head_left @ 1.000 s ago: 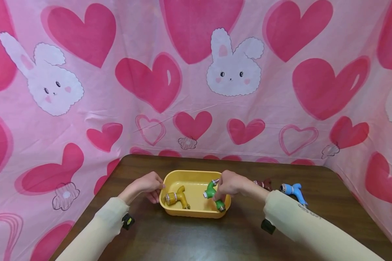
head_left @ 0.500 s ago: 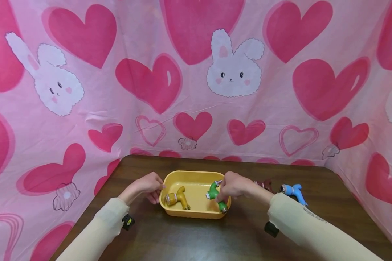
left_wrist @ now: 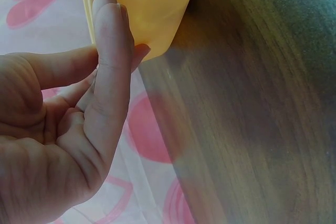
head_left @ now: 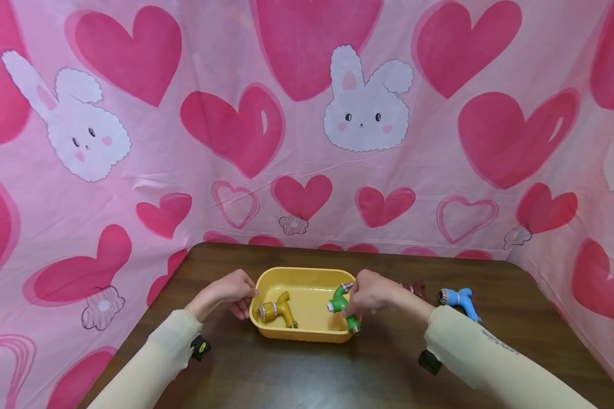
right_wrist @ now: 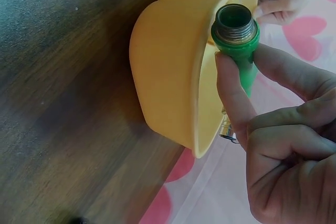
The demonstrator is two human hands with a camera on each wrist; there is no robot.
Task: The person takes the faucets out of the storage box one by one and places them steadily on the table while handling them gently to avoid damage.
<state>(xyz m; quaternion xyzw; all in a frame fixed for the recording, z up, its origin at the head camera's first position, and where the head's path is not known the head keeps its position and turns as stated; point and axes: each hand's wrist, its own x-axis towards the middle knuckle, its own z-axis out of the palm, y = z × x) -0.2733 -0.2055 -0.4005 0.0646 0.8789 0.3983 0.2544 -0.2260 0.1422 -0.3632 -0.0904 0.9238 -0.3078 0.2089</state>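
A yellow plastic tub stands on the table, and my left hand pinches its left rim between thumb and fingers. In the left wrist view the fingers lie against the tub's wall. At the tub's right end my right hand holds a green tap between thumb and fingers. The right wrist view shows the tap's open threaded end pointing up at the camera, above the tub's rim. Inside the tub, at the left, lies a mustard-yellow tap.
Right of the tub, a dark red tap lies partly behind my right wrist. A light blue tap is farther right, close to my sleeve. The dark wooden table meets a pink heart-and-rabbit cloth at the back and sides.
My right hand has shifted a little to the right with the green tap, which now sits nearer the tub's right rim. The left hand and the tub have stayed put.
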